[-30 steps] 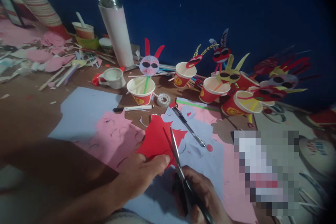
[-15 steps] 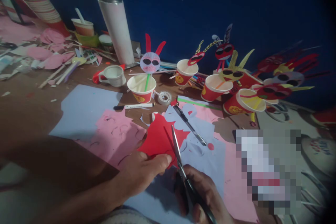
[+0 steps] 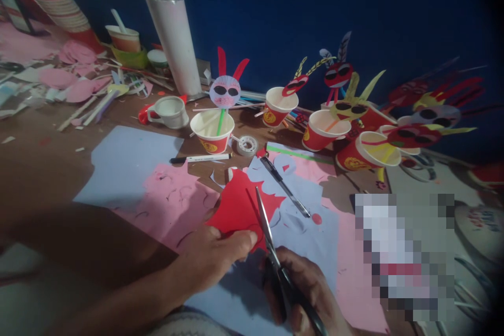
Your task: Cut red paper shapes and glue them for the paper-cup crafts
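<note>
From where I stand, the step in hand looks like cutting into the red paper (image 3: 234, 202), which is held up in the lower middle of the frame, over pink and pale blue sheets (image 3: 323, 236). The left hand (image 3: 214, 257) is closed in a pinch, thumb on top of the paper near a faintly drawn curve, the fingers mostly hidden beneath. The right hand (image 3: 309, 278) is curled around the black handles of the scissors (image 3: 265, 227), their blades seemingly parted at the sheet's right part. I'd judge the next snip calls for a steady sheet, the left thumb clear of the blades, and the paper turned to suit the line. Across the middle and right stand 4 plainly visible red paper cups: the nearest to centre (image 3: 213, 144) holds a green straw topped by a lilac face with 2 red ears; behind it, another (image 3: 274, 115) has a red face at its rim; next, a third (image 3: 317, 139) carries a yellow face on an orange straw; the fourth (image 3: 356, 156) holds a yellow straw. At upper left, a tilted stack of cups (image 3: 59, 10) leans near a small cup (image 3: 125, 41) with a white stick in it.
</note>
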The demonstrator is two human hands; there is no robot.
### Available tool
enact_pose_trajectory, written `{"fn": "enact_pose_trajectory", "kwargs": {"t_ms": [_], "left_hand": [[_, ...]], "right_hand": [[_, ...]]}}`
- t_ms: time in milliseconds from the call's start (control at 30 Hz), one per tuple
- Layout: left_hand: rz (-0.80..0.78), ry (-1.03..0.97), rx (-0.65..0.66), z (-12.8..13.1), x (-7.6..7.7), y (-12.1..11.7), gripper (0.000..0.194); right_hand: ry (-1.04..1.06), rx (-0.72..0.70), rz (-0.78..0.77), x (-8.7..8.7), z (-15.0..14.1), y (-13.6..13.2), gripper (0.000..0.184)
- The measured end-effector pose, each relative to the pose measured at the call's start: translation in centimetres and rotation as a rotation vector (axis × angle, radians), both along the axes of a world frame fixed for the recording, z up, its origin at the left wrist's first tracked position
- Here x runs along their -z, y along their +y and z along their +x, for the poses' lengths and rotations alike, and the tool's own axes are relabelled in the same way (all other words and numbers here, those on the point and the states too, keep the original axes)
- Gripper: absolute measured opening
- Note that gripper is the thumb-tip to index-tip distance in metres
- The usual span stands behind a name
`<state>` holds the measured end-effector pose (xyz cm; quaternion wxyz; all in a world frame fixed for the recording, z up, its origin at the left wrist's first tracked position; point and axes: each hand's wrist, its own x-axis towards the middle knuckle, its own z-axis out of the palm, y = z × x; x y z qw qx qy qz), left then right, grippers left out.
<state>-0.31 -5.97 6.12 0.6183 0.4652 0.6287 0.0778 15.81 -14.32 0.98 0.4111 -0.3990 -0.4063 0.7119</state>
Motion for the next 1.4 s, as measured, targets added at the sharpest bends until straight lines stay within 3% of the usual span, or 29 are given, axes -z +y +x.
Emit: {"fn": "enact_pose_trajectory", "kwargs": {"t_ms": [400, 667, 1067, 1400], "left_hand": [[0.004, -0.032, -0.018, 0.0, -0.5, 0.3, 0.031], [-0.027, 0.021, 0.026, 0.1, -1.6, 0.8, 0.026], [0.001, 0.005, 0.032, 0.0, -0.7, 0.7, 0.023], [0.021, -0.198, 0.036, 0.0, -0.7, 1.0, 0.017]], "right_hand": [[0.040, 0.012, -0.026, 0.4, 0.2, -0.3, 0.053], [0.050, -0.009, -0.030, 0.5, 0.4, -0.3, 0.053], [-0.065, -0.035, 0.045, 0.8, 0.8, -0.5, 0.057], [-0.140, -0.099, 0.120, 0.3, 1.3, -0.1, 0.053]]}}
